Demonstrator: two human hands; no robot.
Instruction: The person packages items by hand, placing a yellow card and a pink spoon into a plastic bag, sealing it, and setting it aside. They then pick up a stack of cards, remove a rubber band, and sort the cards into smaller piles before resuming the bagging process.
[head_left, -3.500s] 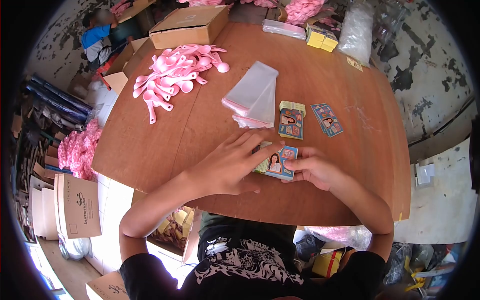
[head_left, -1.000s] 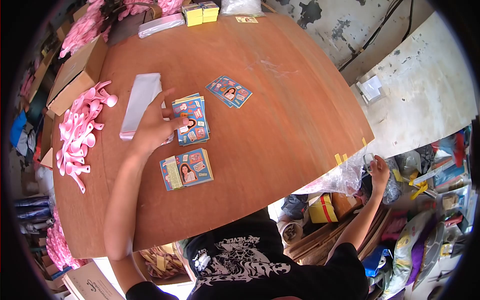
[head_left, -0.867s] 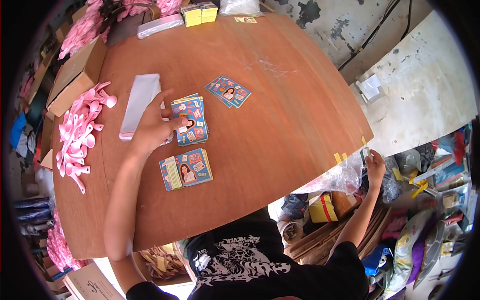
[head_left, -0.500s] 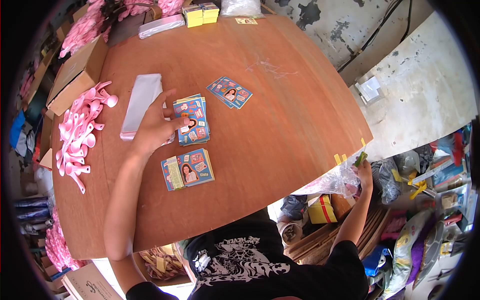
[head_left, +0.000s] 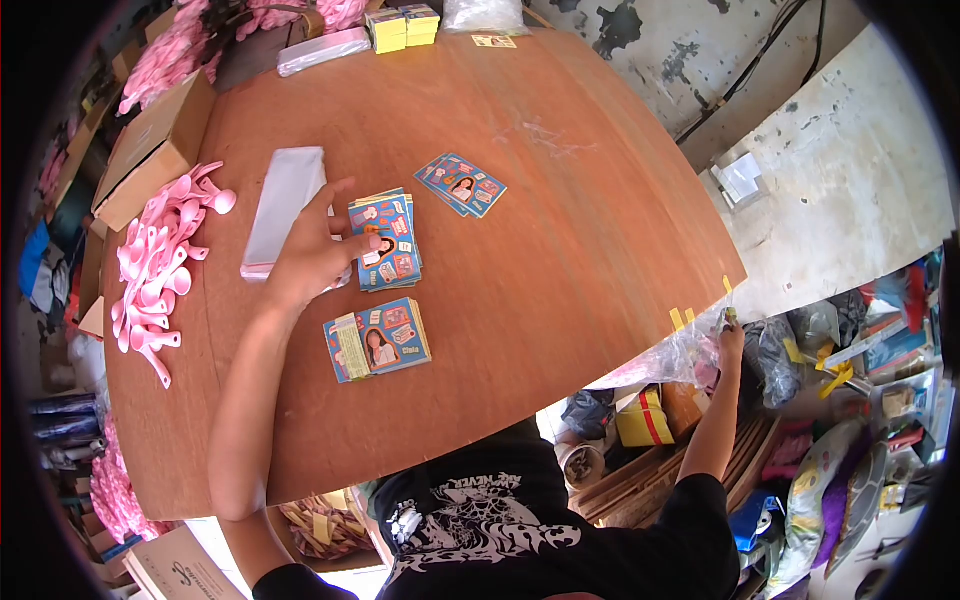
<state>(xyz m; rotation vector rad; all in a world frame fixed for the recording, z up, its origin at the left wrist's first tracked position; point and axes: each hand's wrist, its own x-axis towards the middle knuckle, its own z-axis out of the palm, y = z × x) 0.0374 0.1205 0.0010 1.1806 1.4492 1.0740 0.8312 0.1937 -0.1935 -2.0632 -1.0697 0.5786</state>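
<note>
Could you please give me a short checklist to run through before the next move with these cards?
1. Left hand open, resting on the clear sleeves, thumb at the middle card stack: ok.
2. Near card stack squared up and clear of both hands: ok.
3. Right hand over the table: not ok, it is past the edge at the plastic bag.
4. What the right hand holds: cannot tell.
5. Far cards stacked neatly: not ok, they are fanned out.
</note>
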